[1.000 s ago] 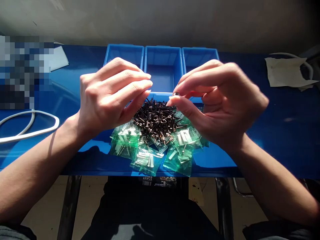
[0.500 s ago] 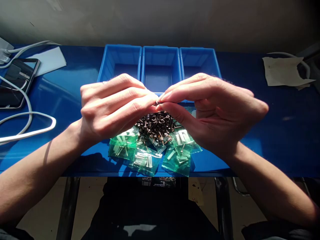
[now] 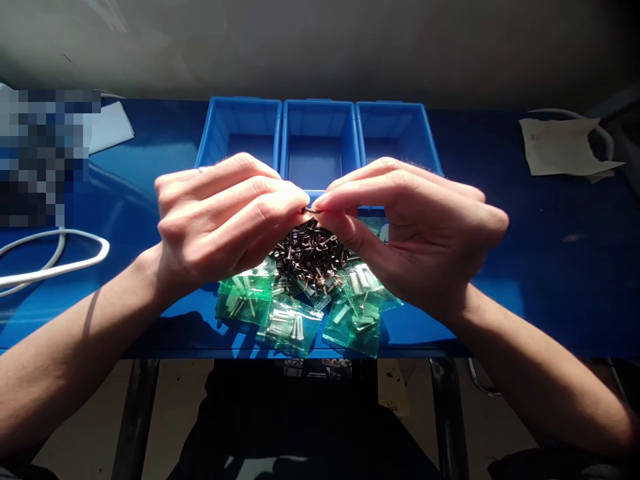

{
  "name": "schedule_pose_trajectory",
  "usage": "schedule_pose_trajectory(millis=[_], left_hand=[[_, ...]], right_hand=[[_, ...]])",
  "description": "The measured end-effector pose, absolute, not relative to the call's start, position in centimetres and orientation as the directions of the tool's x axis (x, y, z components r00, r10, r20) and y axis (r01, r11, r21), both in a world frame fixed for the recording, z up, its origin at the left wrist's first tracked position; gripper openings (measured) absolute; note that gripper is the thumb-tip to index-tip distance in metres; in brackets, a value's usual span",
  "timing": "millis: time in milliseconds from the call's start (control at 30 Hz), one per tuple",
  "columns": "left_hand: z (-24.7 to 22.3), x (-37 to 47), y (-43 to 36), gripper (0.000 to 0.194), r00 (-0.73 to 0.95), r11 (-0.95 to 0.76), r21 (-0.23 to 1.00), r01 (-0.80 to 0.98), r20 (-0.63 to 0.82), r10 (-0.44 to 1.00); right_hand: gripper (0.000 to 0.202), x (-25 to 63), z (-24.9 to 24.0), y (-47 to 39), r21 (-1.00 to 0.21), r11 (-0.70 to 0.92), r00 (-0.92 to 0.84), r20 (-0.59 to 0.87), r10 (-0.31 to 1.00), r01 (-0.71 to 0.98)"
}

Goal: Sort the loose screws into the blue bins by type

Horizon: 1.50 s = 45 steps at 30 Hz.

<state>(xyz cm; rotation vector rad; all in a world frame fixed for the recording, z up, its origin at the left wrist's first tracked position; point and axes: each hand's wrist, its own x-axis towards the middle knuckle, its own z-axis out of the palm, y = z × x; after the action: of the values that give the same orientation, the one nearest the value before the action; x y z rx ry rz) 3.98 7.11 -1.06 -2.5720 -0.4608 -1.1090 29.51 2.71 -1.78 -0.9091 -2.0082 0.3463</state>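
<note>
Between the fingertips of both hands lies a small dark screw [image 3: 312, 211], roughly level, its threaded middle showing. My left hand [image 3: 225, 223] pinches one end and my right hand [image 3: 415, 230] pinches the other, so both are closed on it. Below them a heap of dark screws [image 3: 313, 260] rests on the blue table [image 3: 175, 293]. Several green-tinted clear bags [image 3: 293, 327] with white wall plugs and screws surround the heap's near side. Part of the heap and some bags are hidden behind my hands.
Three blue bins, a left one [image 3: 243, 123], a middle one [image 3: 320, 127] and a right one [image 3: 393, 127], stand in a row beyond my hands. A white cable [image 3: 75, 233] lies at left near white paper [image 3: 113, 127]. Torn beige paper [image 3: 557, 150] lies at right.
My right hand has shifted slightly left and its fingertips sit a little apart from the left ones, so more of the screw shows. The whole view has tilted slightly.
</note>
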Motion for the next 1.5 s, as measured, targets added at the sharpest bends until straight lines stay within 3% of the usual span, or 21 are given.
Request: schedule_pose_trajectory(millis=[233, 400, 533, 667, 767, 900, 1033, 1133, 1300, 1500], left_hand=[[-1.5, 4.6, 7.2, 0.005, 0.598, -0.914, -0.068, 0.4, 0.775, 0.203], [-1.6, 3.9, 7.9, 0.012, 0.604, -0.861, -0.07, 0.504, 0.741, 0.293], [-2.3, 2.9, 9.1, 0.02, 0.642, -0.815, -0.073, 0.576, 0.657, 0.395], [-2.7, 2.1, 9.8, 0.025, 0.705, -0.819, -0.078, 0.569, 0.56, 0.436], [-2.8, 1.9, 9.9, 0.022, 0.703, -0.827, -0.06, 0.56, 0.563, 0.435], [-2.8, 1.9, 9.9, 0.022, 0.7, -0.82, -0.062, 0.57, 0.559, 0.444], [-2.9, 2.1, 10.0, 0.021, 0.692, -0.823, -0.089, 0.561, 0.596, 0.408], [-2.9, 2.2, 10.0, 0.021, 0.709, -0.83, -0.157, 0.535, 0.617, 0.341], [-2.8, 2.2, 9.7, 0.022, 0.679, -0.794, -0.1, 0.599, 0.59, 0.438], [-2.7, 2.4, 9.2, 0.022, 0.666, -0.794, -0.079, 0.603, 0.597, 0.446]], right_hand=[[0.015, 29.0, -0.4, 2.8, -0.496, 0.729, -0.27, 0.706, 0.655, 0.472], [0.015, 32.6, -0.3, 6.3, -0.279, 0.641, -0.211, 0.788, 0.578, 0.714], [0.009, 35.4, -1.2, 9.2, -0.096, 0.626, -0.357, 0.751, 0.556, 0.774], [0.006, 34.3, -1.2, 8.1, -0.04, 0.77, -0.496, 0.743, 0.449, 0.637], [0.015, 32.4, -0.9, 5.9, -0.079, 0.899, -0.691, 0.612, 0.385, 0.431], [0.024, 31.1, -1.3, 4.8, -0.082, 0.913, -0.79, 0.474, 0.389, 0.4], [0.011, 31.0, -1.7, 5.1, -0.127, 0.904, -0.771, 0.482, 0.416, 0.408], [0.013, 30.9, -1.8, 5.2, -0.173, 0.896, -0.752, 0.492, 0.439, 0.409], [0.017, 31.0, -1.8, 5.2, -0.214, 0.888, -0.691, 0.564, 0.453, 0.408], [0.017, 31.5, -1.6, 5.5, -0.286, 0.863, -0.66, 0.558, 0.503, 0.415]])
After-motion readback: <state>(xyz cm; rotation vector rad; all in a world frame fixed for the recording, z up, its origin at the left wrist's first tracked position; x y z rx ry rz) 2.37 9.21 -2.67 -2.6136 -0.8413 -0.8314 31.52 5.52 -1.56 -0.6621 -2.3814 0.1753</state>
